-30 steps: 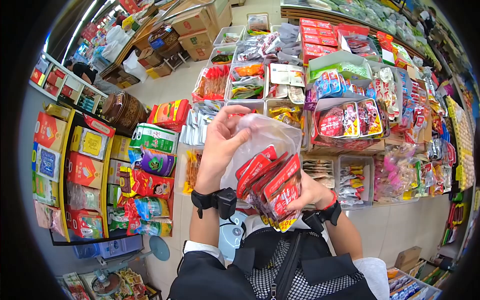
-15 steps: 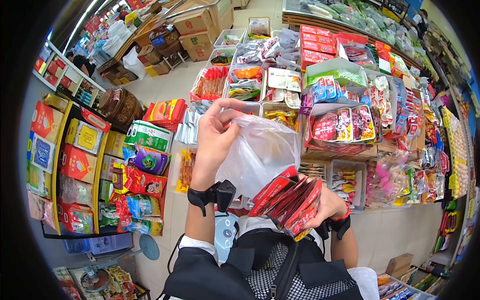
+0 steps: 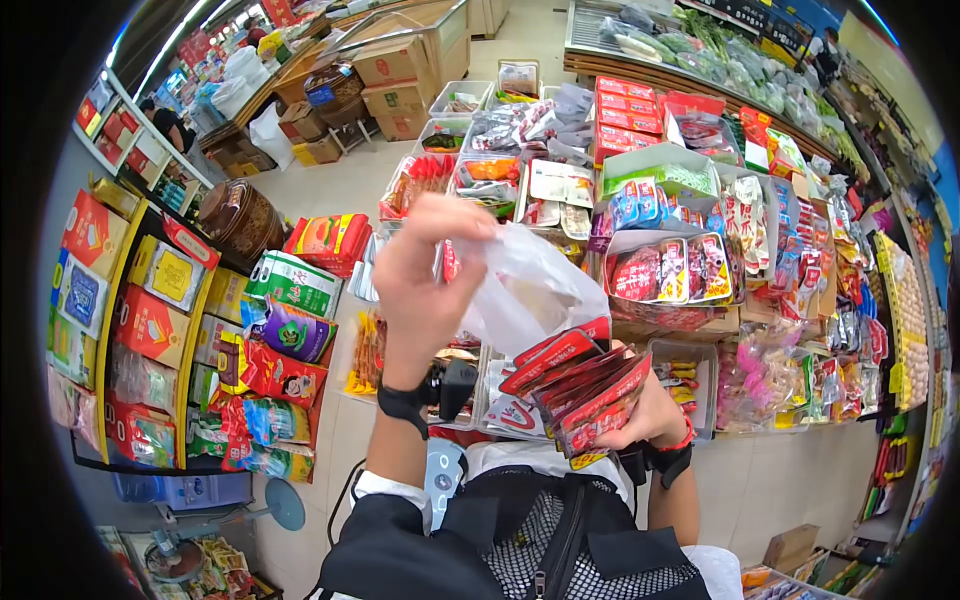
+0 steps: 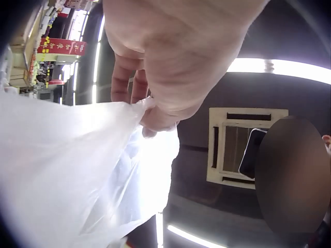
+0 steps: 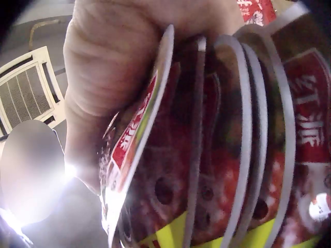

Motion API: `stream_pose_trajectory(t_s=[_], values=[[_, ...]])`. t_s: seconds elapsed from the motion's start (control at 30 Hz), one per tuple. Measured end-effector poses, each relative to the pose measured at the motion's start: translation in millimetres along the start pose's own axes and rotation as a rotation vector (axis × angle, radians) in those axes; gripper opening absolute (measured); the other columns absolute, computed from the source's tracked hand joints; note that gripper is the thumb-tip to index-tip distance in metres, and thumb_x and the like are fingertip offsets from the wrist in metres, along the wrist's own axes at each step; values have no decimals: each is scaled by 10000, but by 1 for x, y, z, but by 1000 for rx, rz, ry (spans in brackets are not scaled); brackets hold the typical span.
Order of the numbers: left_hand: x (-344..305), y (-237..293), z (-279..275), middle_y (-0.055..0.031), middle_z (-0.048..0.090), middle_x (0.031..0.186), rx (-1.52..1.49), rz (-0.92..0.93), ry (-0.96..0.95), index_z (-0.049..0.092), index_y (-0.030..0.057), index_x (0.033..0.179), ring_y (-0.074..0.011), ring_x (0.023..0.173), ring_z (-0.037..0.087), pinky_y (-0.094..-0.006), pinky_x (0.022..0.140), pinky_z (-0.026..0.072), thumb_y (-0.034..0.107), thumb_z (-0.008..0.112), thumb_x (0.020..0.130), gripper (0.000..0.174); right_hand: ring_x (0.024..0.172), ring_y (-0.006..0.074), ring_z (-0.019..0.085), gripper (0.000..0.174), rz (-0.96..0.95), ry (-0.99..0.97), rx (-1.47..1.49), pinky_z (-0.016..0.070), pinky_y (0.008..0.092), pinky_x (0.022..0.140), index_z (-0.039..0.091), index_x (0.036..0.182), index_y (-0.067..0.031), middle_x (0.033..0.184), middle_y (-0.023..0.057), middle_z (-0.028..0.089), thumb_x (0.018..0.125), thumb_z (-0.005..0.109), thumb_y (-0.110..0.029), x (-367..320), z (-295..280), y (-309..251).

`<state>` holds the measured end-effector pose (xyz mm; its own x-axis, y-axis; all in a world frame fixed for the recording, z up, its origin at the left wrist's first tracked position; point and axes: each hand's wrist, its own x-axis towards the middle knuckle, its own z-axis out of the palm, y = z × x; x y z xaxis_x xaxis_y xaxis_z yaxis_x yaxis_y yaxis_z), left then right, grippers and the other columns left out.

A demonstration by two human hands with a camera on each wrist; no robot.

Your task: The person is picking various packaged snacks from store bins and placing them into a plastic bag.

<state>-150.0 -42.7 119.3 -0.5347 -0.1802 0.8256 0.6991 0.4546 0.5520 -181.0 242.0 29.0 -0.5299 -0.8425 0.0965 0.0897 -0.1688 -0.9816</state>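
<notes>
The left hand (image 3: 425,275) pinches the rim of a thin, translucent plastic bag (image 3: 535,285) between thumb and fingers; in the left wrist view the bag (image 4: 67,160) hangs from the fingertips of that hand (image 4: 176,57). Lower and to the right, the right hand (image 3: 650,412) grips a fanned stack of red flat packets (image 3: 590,385), thumb on the near side. The stack's upper end is against the bag's lower edge; whether any packet lies inside cannot be told. Close up in the right wrist view, several packets (image 5: 222,155) stand side by side beneath the hand (image 5: 111,67).
Beyond the hands are bins of snack packs (image 3: 490,175) and open boxes of packets (image 3: 670,270). A rack of bagged and boxed goods (image 3: 150,330) stands at the left. Vegetables (image 3: 700,60) lie at the back, a fan (image 3: 285,503) is at lower left, and a person stands far back left.
The bag has swung right and its mouth has changed shape. The right hand has shifted slightly right with the packets, now tilted more to the side. The left hand has moved a little left.
</notes>
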Motion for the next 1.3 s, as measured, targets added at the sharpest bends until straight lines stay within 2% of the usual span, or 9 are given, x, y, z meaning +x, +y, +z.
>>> stream_pose_trajectory(t_s=[0.3,0.4,0.57,0.63,0.77,0.97,1.07,1.1,1.3], values=[[-80,10,40,-46,703,922,-40,-597,-64,668,65,1088,-89,726,613,-239,627,475,-9,743,798,309,1179,178,591,958,162,86,206,463,364,1039,389,1431,0,1309,110,592,645,910,-166,-24,-10,38],[-80,20,43,-17,681,945,-30,-614,-254,634,41,1123,-62,815,622,-221,676,482,-33,743,809,341,1129,132,594,878,259,26,175,484,342,1005,427,1404,0,1294,95,602,683,896,-176,-15,-2,35],[-81,10,51,-31,719,901,-122,-695,-27,676,44,1089,-79,673,589,-240,607,471,16,748,816,284,1103,138,596,832,323,-114,98,480,336,1004,449,1401,-12,1266,80,615,723,889,-206,2,9,34],[-78,11,42,-42,721,907,-91,-600,-206,680,39,1088,-95,696,609,-247,624,477,1,737,817,279,1126,147,585,838,364,-145,100,471,333,1015,442,1411,-14,1279,85,606,731,887,-220,6,11,39],[-80,19,23,-66,717,972,-41,-519,-443,689,43,1099,-158,803,663,-280,664,494,-49,685,789,323,1217,164,527,792,325,-77,76,438,326,1052,456,1416,-6,1318,117,570,774,859,-234,13,7,50],[-93,23,-2,-120,656,1016,156,-439,-576,622,62,1141,-306,964,622,-401,871,458,-96,572,746,428,1013,167,679,564,338,205,477,563,336,888,488,1357,-5,1211,88,655,873,732,-163,8,-9,65],[-96,32,13,-85,626,974,172,-403,-708,622,68,1132,-239,887,600,-346,791,457,-116,589,701,469,1021,164,676,498,334,355,554,557,336,902,495,1352,-11,1209,85,655,912,680,-155,18,0,75],[-104,25,18,-62,588,923,201,-295,-670,602,78,1152,-219,824,562,-343,761,440,-99,618,678,505,1021,163,675,482,317,390,561,556,334,906,499,1350,-12,1207,83,655,921,667,-155,22,1,79],[-142,18,15,-83,523,890,482,-493,-222,588,83,1190,-249,799,534,-379,747,432,-69,679,656,563,1043,176,674,524,321,334,659,549,336,921,490,1358,-8,1224,91,652,918,677,-222,19,5,79]])
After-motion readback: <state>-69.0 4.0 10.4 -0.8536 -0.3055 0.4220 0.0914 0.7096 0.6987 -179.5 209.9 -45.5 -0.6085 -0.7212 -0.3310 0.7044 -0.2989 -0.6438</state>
